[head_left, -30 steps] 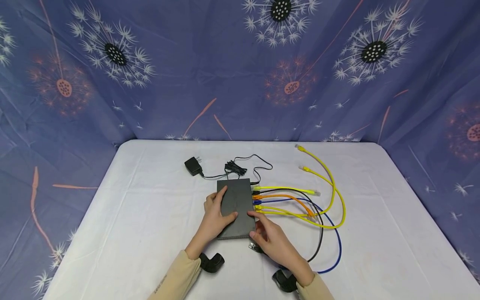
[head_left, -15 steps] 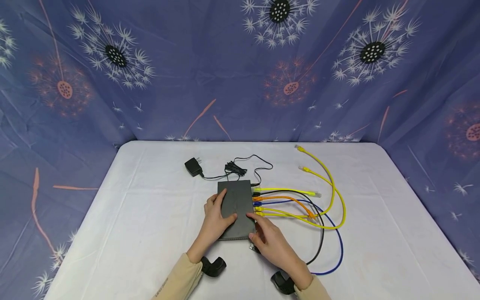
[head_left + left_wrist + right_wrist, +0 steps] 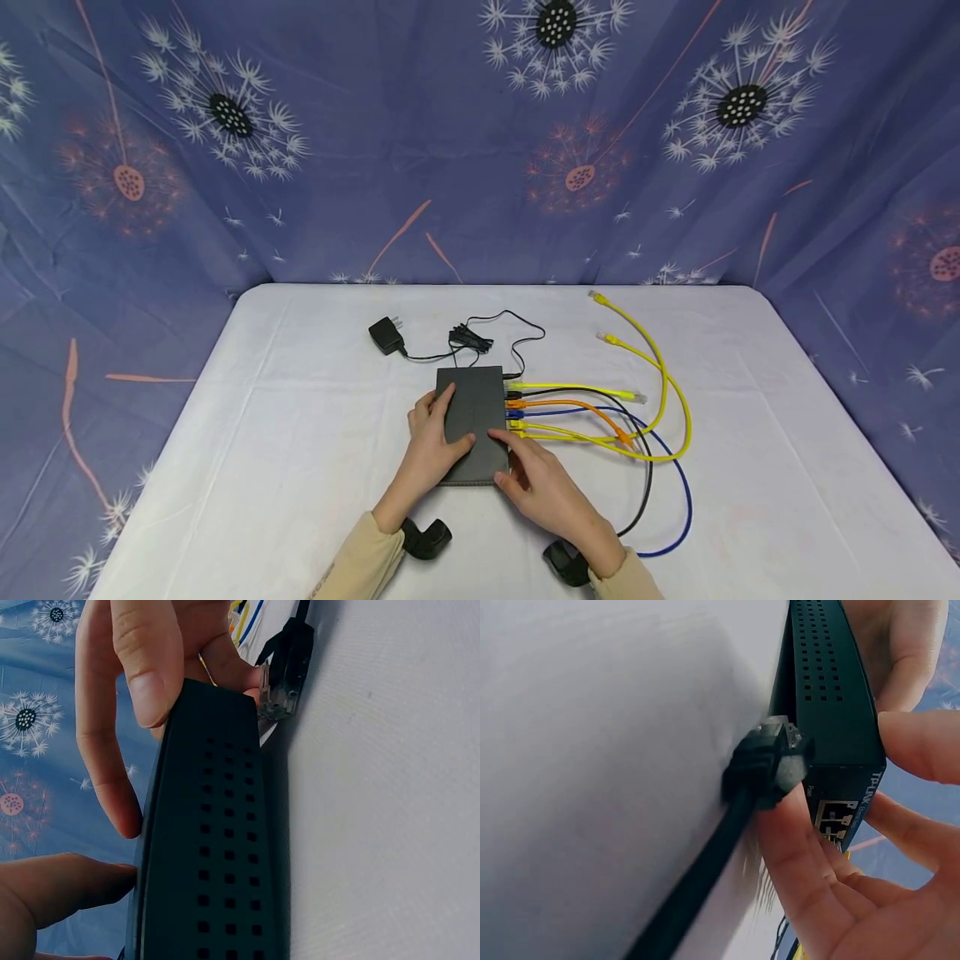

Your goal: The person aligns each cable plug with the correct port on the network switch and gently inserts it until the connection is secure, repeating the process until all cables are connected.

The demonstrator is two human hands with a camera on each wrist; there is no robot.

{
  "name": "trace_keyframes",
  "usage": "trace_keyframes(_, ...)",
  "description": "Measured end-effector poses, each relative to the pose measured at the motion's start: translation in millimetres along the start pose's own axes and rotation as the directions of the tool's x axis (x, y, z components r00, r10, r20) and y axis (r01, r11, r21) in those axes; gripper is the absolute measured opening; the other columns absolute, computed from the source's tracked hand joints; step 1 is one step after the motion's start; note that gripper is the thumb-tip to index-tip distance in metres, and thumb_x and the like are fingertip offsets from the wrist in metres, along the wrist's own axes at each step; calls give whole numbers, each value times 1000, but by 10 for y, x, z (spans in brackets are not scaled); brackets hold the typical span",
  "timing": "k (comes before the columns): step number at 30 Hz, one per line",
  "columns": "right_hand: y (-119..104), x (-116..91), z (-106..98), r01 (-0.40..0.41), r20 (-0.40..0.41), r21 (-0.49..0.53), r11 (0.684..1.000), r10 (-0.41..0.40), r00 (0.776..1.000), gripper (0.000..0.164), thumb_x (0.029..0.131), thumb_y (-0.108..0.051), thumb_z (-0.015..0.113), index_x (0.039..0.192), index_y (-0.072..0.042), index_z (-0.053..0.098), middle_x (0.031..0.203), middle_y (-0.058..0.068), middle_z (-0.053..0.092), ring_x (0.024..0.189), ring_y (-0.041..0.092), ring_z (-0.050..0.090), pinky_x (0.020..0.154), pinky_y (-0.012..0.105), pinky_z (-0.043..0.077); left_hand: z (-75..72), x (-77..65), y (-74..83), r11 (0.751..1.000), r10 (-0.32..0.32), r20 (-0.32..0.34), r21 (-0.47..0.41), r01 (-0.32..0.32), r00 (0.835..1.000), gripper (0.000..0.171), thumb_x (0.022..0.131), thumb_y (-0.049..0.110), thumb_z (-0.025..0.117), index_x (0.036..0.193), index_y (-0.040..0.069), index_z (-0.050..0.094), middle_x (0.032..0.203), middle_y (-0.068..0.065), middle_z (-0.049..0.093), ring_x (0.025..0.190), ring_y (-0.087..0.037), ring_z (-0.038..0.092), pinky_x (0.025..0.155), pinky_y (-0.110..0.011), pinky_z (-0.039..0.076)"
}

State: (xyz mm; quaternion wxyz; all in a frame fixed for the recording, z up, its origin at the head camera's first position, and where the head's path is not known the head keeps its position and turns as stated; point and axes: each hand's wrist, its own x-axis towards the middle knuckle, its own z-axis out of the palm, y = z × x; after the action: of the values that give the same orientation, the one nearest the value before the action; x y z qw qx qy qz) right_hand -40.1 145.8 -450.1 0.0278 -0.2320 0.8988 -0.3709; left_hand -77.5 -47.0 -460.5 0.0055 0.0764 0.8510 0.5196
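A dark grey network switch (image 3: 476, 396) lies flat on the white tablecloth, TP-LINK printed on its port side. My left hand (image 3: 433, 437) grips its left part, thumb and forefinger on the top face, other fingers over the left edge. At the near right corner my right hand (image 3: 543, 483) pinches the switch, thumb at the edge and forefinger on top; in the right wrist view its other fingers reach along the ports (image 3: 836, 819). A black cable's clear-tipped plug (image 3: 769, 757) hangs loose near that corner, hidden in the head view.
Yellow cables (image 3: 678, 400), an orange cable (image 3: 577, 403), a blue cable (image 3: 686, 500) and a black cable (image 3: 647, 483) trail from the switch's right side. Behind it lie a black power adapter (image 3: 387, 336) and its bundled cord (image 3: 470, 338). A patterned blue curtain (image 3: 420, 142) hangs beyond the table.
The switch and its cables have shifted slightly toward me. My right forefinger has slid a little left on the top, and the black plug has gone out of sight in the head view.
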Motion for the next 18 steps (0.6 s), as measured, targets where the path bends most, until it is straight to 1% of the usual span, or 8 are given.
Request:
trace_keyframes(3, 4, 2, -5, 5, 14, 2, 1000, -5, 1000, 51, 91, -14, 66, 138, -9, 48, 86, -9, 49, 71, 8, 49, 61, 24, 43, 1, -9, 1, 1000, 3, 0, 9, -3, 1000, 76, 81, 11, 71, 145, -4, 34, 142, -34, 21, 122, -43, 25, 91, -57, 35)
trace_keyframes(7, 2, 13, -25, -22, 51, -13, 1000, 23, 998, 51, 92, -18, 65, 139, -10, 47, 86, -10, 49, 71, 7, 48, 62, 24, 43, 4, -20, 8, 1000, 9, 0, 13, -9, 1000, 75, 81, 11, 71, 145, -5, 34, 141, -34, 21, 121, -43, 25, 91, -56, 35)
trace_keyframes(11, -7, 28, -41, -47, 82, -9, 999, 47, 996, 52, 91, -16, 66, 139, -10, 47, 84, -9, 51, 69, 5, 48, 61, 24, 44, 3, -29, 18, 1000, 14, 2, 12, -14, 1000, 74, 82, 11, 70, 144, -6, 34, 142, -34, 20, 120, -42, 25, 91, -56, 36)
trace_keyframes(13, -6, 34, -45, -51, 93, 4, 999, 50, 994, 53, 90, -14, 67, 139, -10, 47, 83, -9, 51, 68, 4, 48, 60, 24, 44, 2, -31, 20, 1000, 14, 4, 17, -14, 1000, 74, 82, 11, 70, 144, -7, 34, 142, -35, 20, 120, -42, 25, 90, -56, 36)
trace_keyframes(18, 14, 44, -64, -48, 118, 20, 999, 45, 992, 53, 91, -14, 66, 140, -10, 46, 82, -9, 51, 67, 4, 48, 60, 24, 44, -6, -28, 21, 999, 15, 14, 30, -15, 1000, 74, 83, 13, 70, 144, -7, 34, 142, -34, 19, 120, -42, 26, 91, -55, 36)
